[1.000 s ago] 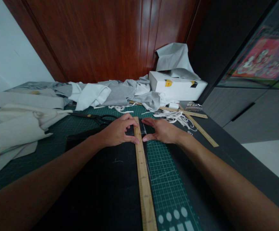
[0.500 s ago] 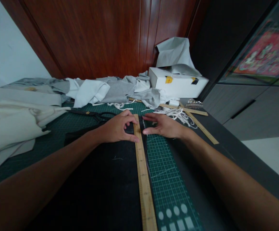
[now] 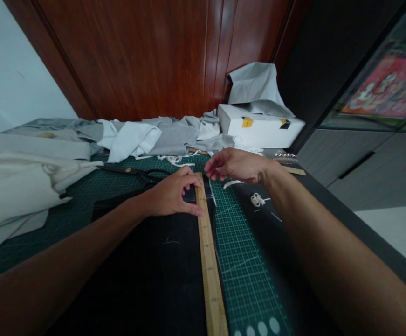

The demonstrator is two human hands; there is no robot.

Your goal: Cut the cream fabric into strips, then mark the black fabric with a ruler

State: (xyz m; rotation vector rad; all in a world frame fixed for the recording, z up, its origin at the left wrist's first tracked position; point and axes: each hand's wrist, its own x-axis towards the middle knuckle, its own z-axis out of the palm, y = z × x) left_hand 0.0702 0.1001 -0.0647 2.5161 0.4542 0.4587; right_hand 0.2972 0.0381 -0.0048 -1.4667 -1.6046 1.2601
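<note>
A wooden ruler (image 3: 209, 261) lies lengthwise on dark cloth (image 3: 147, 270), close to the cloth's right edge. My left hand (image 3: 175, 193) presses on the ruler's far end, thumb and fingertips spaced apart along it. Just beyond and right of that end, my right hand (image 3: 239, 165) hovers with fingers loosely bent and apart; nothing shows in them. A pale line or thread runs on the cloth beneath the right fingers. The green cutting mat (image 3: 244, 266) shows beside the ruler. Black-handled scissors (image 3: 136, 172) rest behind my left hand.
Grey and white cloth (image 3: 178, 135) is heaped along the back, and cream cloth (image 3: 17, 182) at left. A white box (image 3: 262, 130) stands at the back right. A knotted white cord (image 3: 258, 199) lies right of the mat, near another wooden ruler (image 3: 294, 171), partly hidden.
My right hand has lifted and moved slightly away from me, its fingers more bent, and its arm now covers most of the white cords. My left hand stays on the ruler.
</note>
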